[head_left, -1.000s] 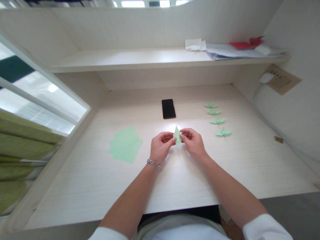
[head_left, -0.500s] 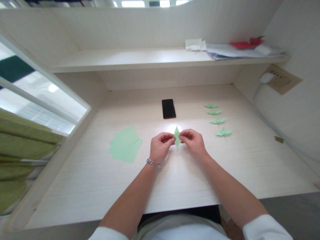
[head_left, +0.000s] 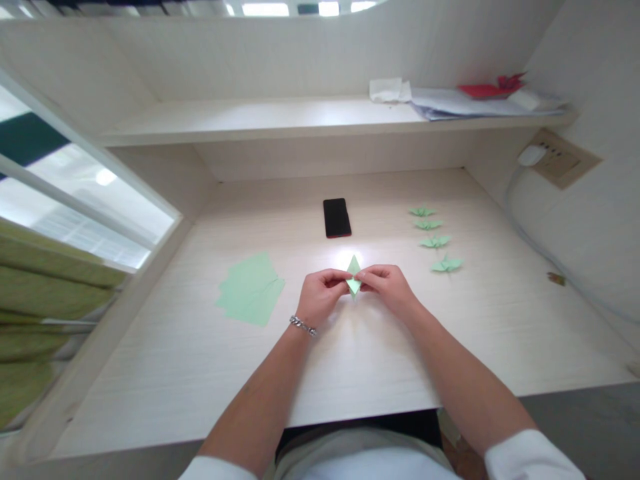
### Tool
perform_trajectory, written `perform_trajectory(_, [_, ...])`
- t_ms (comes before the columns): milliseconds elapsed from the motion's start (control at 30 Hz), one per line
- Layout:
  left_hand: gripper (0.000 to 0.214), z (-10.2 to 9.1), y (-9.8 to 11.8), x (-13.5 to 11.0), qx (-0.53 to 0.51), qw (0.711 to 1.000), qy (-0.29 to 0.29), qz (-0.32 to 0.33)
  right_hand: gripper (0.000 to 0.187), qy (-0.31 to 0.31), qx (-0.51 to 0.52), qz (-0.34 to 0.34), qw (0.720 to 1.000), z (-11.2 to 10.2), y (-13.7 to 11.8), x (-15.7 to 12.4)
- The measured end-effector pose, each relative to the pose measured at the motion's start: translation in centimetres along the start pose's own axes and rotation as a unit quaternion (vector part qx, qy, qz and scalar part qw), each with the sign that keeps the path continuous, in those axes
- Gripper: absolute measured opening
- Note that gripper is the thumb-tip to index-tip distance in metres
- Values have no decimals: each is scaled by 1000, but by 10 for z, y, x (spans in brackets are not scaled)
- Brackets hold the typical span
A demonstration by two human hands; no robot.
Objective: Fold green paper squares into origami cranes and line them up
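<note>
A small diamond-shaped piece of folded green paper (head_left: pixel 354 266) is held upright between my two hands, above the middle of the desk. My left hand (head_left: pixel 323 294) pinches its left edge, fingers closed. On the other side my right hand (head_left: pixel 387 287) grips the right edge, its thumb and fingertips reaching onto the paper's middle. The fingers cover part of the paper's sides. To the left lies a fanned pile of green paper sheets (head_left: pixel 253 290). Several folded green paper cranes (head_left: pixel 447 265) stand in a column on the right.
A black phone (head_left: pixel 337 218) lies beyond my hands. Above the desk runs a shelf (head_left: pixel 250 120) with papers (head_left: pixel 465 103) and a red folded paper (head_left: pixel 510 81). A white plug (head_left: pixel 532 155) sits in the wall socket (head_left: pixel 565 160), its cable trailing down the right side.
The lower part of the folded paper now tilts and catches light, with a crease across its middle. My right fingertips have shifted left onto the paper's centre.
</note>
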State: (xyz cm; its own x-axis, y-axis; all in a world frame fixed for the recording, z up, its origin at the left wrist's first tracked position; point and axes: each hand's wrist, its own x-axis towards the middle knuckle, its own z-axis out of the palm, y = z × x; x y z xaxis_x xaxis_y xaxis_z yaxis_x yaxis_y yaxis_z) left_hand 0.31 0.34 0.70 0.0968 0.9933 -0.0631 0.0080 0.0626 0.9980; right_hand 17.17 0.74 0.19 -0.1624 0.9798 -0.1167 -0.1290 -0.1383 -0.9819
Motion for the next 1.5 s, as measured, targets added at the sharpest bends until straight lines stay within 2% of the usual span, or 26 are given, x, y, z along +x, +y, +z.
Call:
perform_trajectory(133, [17,2,-1,-1,-59,998,-15,-14,20,17,-11,-20,1000,1,4,3])
perform_trajectory(267, [18,3,-2,0,-115,993,-2,-24,24,33,-26,-45,998,1,7,4])
perform_trajectory(500, [39,5,-5,2,-93,995,27,-22,35,27,-7,-3,1000,7,11,3])
perform_trajectory(700, [47,8,-2,0,-100,994,50,-12,37,53,-2,-51,997,11,13,5])
perform_trajectory(867, [46,9,-4,0,-88,993,83,-2,42,39,26,-25,999,12,10,3])
perform_trajectory(933, [47,8,-5,0,-84,994,71,-7,44,26,13,-17,999,9,9,2])
perform_trajectory(1033, [48,6,-5,1,-87,996,19,-27,46,-7,-21,-4,1000,3,8,2])
perform_trajectory(1133, [32,4,-5,2,-54,998,-8,-44,47,-39,-38,5,999,1,9,2])
perform_trajectory(1200, [27,5,-6,3,-49,998,17,-47,48,-32,-35,3,999,2,10,2])
perform_trajectory(1333, [31,5,-5,4,-115,989,75,-56,45,-28,-17,10,999,5,10,2])
perform_trajectory(1500, [37,2,-2,5,-140,983,96,-65,42,54,17,-8,998,2,5,4])
